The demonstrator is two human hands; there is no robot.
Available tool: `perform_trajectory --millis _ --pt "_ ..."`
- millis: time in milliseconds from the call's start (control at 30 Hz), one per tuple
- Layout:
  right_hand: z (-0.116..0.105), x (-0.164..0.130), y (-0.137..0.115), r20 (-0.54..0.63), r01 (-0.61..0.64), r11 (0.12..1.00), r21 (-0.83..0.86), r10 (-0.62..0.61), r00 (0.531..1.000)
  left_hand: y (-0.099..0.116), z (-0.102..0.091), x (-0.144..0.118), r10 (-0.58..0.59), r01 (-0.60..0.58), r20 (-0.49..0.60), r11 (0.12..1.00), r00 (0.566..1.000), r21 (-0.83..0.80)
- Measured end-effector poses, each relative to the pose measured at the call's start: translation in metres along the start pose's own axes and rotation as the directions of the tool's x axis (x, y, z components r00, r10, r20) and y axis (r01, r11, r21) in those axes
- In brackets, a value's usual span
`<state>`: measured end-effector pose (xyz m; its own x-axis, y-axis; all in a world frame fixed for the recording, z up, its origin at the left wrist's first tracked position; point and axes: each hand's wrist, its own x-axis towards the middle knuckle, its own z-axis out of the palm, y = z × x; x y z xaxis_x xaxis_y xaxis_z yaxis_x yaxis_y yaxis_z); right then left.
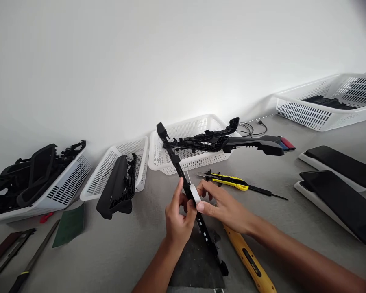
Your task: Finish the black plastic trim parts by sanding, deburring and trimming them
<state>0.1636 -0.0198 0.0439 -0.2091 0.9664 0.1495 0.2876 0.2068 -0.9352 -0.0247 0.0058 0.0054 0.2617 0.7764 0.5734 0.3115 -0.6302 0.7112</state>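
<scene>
A long black plastic trim strip point(175, 160) is held up at a slant over the table. My left hand point(179, 217) grips its middle, thumb and fingers closed round it. My right hand point(222, 203) pinches a small white piece point(194, 194) against the strip; two thin metal prongs point(187, 176) stick up from its top. Whether the prongs touch the strip I cannot tell. Below the strip lies a dark mat point(195, 264). A yellow-orange tool with a long handle point(250, 258) rests beside the mat, its upper end behind my right forearm.
White baskets point(158, 165) with black plastic parts stand along the wall. A yellow utility knife point(232, 181) and a thin black screwdriver point(264, 192) lie beyond my right hand. Phones on white stands point(311, 199) are at right; files point(38, 252) and a green sheet point(68, 226) at left.
</scene>
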Motion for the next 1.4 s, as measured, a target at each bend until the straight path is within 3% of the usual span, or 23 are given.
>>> perform_trajectory --millis 133,333,500,700,867,1067,1233,1400 --pt "0.0001 0.0017 0.0048 0.006 -0.072 0.996 -0.061 0.072 0.997 0.0012 -0.0007 -0.0009 0.043 -0.042 -0.035 0.998 0.998 0.039" --pt "-0.0041 0.0012 -0.0015 -0.002 0.003 0.999 0.036 -0.003 1.0 -0.0046 -0.0008 0.0012 0.033 -0.033 0.073 0.999 0.997 -0.005" --pt "-0.0056 0.0012 0.0025 -0.036 -0.091 0.996 0.015 0.092 0.995 0.0003 0.0004 -0.0012 0.097 -0.097 0.073 0.995 0.993 -0.005" --pt "-0.0062 -0.0008 -0.0001 -0.018 0.016 0.997 0.079 -0.014 1.0 -0.0008 0.0005 0.0002 0.053 -0.049 0.119 0.998 0.991 -0.036" --pt "-0.0066 0.001 0.0034 -0.02 -0.076 0.996 0.043 0.077 0.997 0.0015 -0.0001 -0.0001 0.109 -0.108 0.095 0.994 0.989 -0.018" --pt "-0.0071 0.0016 0.0021 0.001 0.014 0.997 0.081 -0.014 1.0 -0.0005 0.0014 -0.0005 0.056 -0.053 0.081 0.998 0.995 -0.039" --pt "-0.0021 0.0013 0.0057 0.02 -0.14 0.99 -0.02 0.14 0.99 -0.0001 0.0002 -0.0024 0.05 -0.05 -0.003 0.999 0.999 -0.015" --pt "-0.0019 -0.0003 0.001 0.014 0.002 0.999 0.033 -0.003 1.0 -0.0004 -0.0013 0.0004 0.023 -0.023 0.018 0.999 1.0 -0.028"
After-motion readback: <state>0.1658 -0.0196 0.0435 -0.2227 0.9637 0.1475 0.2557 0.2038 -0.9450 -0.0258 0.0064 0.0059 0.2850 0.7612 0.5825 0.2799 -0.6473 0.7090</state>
